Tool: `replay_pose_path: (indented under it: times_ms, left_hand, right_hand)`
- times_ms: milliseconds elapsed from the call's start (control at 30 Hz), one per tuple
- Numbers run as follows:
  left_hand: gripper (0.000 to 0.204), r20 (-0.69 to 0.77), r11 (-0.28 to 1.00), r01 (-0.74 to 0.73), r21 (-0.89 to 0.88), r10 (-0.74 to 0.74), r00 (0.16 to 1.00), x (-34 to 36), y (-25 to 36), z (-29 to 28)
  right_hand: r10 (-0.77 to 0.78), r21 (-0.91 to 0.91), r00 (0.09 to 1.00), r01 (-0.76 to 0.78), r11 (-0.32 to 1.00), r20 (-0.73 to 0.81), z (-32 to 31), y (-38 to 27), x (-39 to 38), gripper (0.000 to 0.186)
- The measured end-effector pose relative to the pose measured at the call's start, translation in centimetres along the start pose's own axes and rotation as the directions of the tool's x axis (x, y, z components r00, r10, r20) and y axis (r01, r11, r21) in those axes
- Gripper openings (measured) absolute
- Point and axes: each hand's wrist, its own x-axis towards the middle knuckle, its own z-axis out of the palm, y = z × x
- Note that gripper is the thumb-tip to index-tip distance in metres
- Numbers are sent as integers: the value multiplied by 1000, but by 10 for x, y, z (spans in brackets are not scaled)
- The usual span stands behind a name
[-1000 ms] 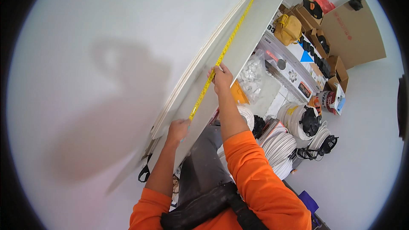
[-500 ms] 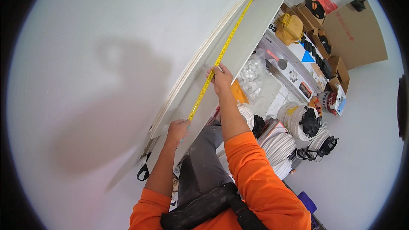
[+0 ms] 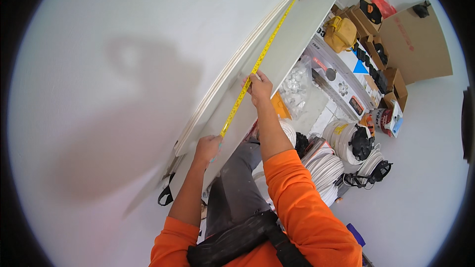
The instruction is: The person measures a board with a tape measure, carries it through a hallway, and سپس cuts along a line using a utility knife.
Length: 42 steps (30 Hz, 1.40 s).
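A yellow tape measure (image 3: 271, 39) is drawn out along a long pale board (image 3: 316, 7), which stands on edge beside the wall. My left hand (image 3: 208, 149) is closed around the tape's near end; a bit of turquoise shows beneath the fingers, and the case is mostly hidden. Farther along, my right hand (image 3: 259, 87) pinches the blade between thumb and fingers, over the board's face. From there the blade runs on to the board's far end. More white panels (image 3: 237, 55) are stacked between this board and the wall.
To the right lie coils of white cable (image 3: 324, 175), a clear bag of white fittings (image 3: 296, 86), a red-handled mallet (image 3: 326, 70), a yellow bag (image 3: 340, 33) and open cardboard boxes (image 3: 396, 86). A bare wall (image 3: 99, 84) rises on the left. A black strap (image 3: 166, 197) hangs by the board's near end.
The view has shifted slightly, so the board's far end and the items at right sit a little differently. Both hands keep their hold on the tape, with little visible movement.
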Motion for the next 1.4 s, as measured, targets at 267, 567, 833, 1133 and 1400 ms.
replay_pose_path:
  times_ms: [267,567,833,1133,1400]
  left_hand:
    - [36,-66,990,-130,54,134,989,27,-45,-31]
    - [40,-148,985,7,174,19,989,37,-161,-132]
    - [42,-171,938,-19,346,83,982,73,-245,-183]
    - [37,-137,932,-71,355,127,982,106,-273,-189]
    - [37,-115,934,-18,356,63,991,103,-256,-182]
  right_hand:
    - [-137,-376,989,145,915,49,-17,35,-59,43]
    - [84,-653,921,202,730,380,-104,88,-292,17]
    - [-143,-727,917,384,569,372,-102,116,-306,11]
    - [-124,-738,932,348,578,342,-107,125,-318,11]
    - [-162,-752,929,365,549,333,-113,128,-317,11]
